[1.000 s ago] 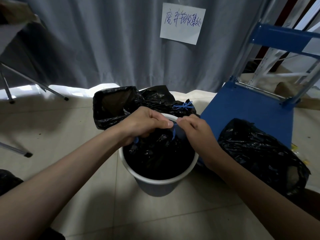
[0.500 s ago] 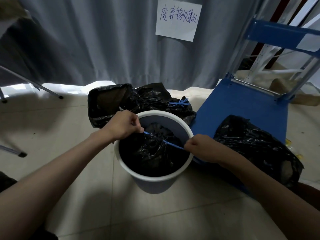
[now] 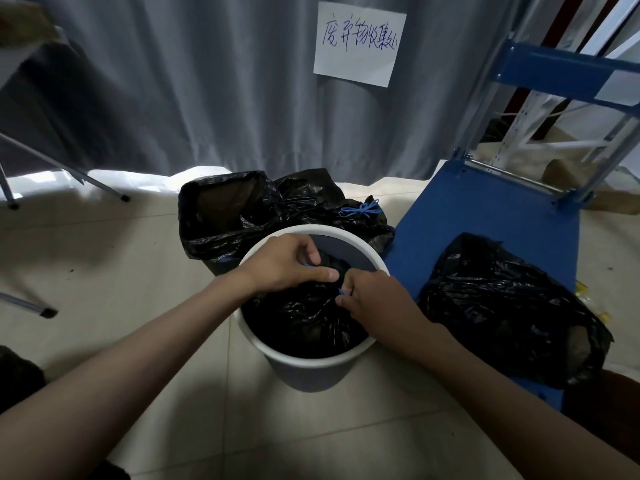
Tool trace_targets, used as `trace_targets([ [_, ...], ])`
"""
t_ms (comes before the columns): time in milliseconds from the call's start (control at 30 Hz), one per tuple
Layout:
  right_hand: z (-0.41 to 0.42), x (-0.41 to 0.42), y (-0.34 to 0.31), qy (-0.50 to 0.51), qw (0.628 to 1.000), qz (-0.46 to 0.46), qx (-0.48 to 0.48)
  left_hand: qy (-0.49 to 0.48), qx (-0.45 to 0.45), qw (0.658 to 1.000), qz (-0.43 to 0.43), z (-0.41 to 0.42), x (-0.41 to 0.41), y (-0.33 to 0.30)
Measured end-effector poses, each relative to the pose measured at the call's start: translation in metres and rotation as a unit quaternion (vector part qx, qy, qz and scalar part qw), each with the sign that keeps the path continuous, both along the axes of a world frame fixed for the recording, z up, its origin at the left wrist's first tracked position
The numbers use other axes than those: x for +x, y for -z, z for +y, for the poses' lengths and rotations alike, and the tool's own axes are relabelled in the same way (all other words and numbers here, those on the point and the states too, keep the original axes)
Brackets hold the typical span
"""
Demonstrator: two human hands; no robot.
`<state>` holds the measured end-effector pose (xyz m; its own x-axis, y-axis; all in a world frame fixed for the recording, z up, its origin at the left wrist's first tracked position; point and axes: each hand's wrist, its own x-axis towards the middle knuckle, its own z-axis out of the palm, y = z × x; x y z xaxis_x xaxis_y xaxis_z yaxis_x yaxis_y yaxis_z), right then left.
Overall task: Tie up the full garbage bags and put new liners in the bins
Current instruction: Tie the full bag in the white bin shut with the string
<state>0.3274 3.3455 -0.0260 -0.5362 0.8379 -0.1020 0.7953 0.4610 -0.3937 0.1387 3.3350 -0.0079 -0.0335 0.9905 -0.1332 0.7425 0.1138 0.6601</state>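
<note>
A grey curtain [image 3: 173,98] hangs across the back, with a handwritten paper sign [image 3: 358,43] pinned to it. In front of the curtain, on the tiled floor, stands a white round bin [image 3: 311,370], the landmark for everything here. To the right of the bin lies a blue flat cart [image 3: 485,220] with a black bag [image 3: 502,306] resting on it. Behind the bin sits another bin lined in black [image 3: 221,209], and beside that a black bag already knotted with a blue drawstring [image 3: 360,209].

Inside the white bin is a full black garbage bag [image 3: 304,323], its gathered neck pointing straight up, so its long axis runs vertically. The left hand [image 3: 287,265] and right hand [image 3: 377,303] meet over the neck, both with fingers curled, pinching a thin blue cord [image 3: 343,292] (only a sliver shows between the fingers).

By the look of it, at least one bag is tied, and this one is mid-knot. Lifting it out and fitting a new liner seem still to come.
</note>
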Motion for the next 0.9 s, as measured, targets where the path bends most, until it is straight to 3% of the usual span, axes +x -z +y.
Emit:
trace_targets([
  [167,0.003,0.001,-0.004,0.02,0.999,0.034,-0.022,0.022,-0.016,1.0,0.009,0.003,0.004,0.012],
  [267,0.003,0.001,-0.008,0.013,0.999,0.047,-0.016,0.025,-0.02,0.994,0.106,0.002,0.006,0.019],
  [433,0.002,-0.001,-0.01,0.001,0.993,0.111,-0.05,0.014,0.01,0.956,0.293,0.001,0.006,0.025],
  [533,0.006,0.002,-0.009,0.004,0.992,0.117,-0.046,0.046,-0.035,0.965,0.256,0.004,-0.007,0.016],
  [600,0.008,0.004,-0.008,0.005,0.992,0.118,-0.043,0.094,-0.073,0.981,0.151,0.006,-0.012,0.004],
  [700,0.008,0.005,-0.009,-0.003,0.992,0.121,-0.043,0.152,-0.048,0.987,0.024,0.005,-0.007,-0.011],
  [767,0.007,0.004,-0.011,-0.012,0.991,0.125,-0.041,0.166,-0.015,0.985,0.042,0.005,-0.003,-0.01],
  [900,0.005,0.001,-0.013,-0.015,0.99,0.135,-0.038,0.149,0.038,0.976,0.157,0.007,0.001,0.006],
])
